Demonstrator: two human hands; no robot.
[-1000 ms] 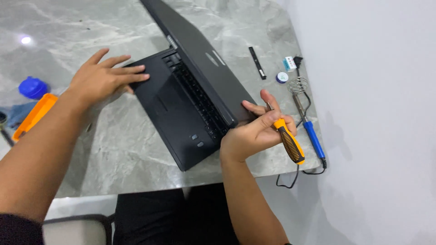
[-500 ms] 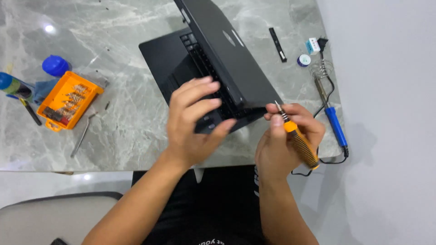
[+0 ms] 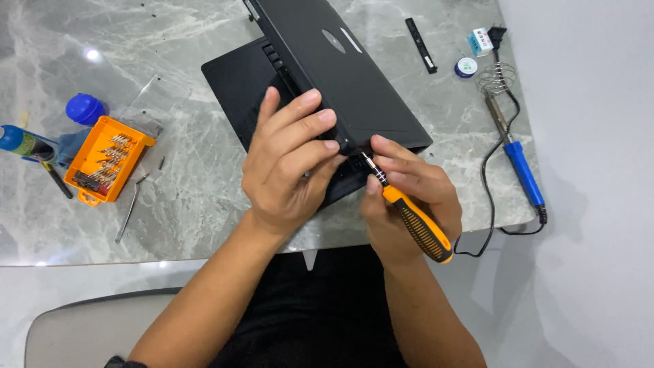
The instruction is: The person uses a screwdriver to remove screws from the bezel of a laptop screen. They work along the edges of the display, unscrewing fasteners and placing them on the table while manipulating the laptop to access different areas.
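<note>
A black laptop (image 3: 320,82) lies half open on the grey counter (image 3: 191,204). Its near corner is gripped by the left hand (image 3: 289,163), while an orange-handled screwdriver (image 3: 409,215) is clasped in the right hand (image 3: 409,204), tip set at the hinge corner. Screw work seems in hand; a steady, square tip is called for next.

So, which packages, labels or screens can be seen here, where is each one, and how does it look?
Laptop lid: table centre, black, half closed; the screen side faces away, unseen.
Bit case: left of laptop, orange rectangular tray of metal bits.
Small box: top right, white and teal.
Bottle: far left, blue cap, green-yellow label.
Solder tin: beside the box, round, blue.
</note>
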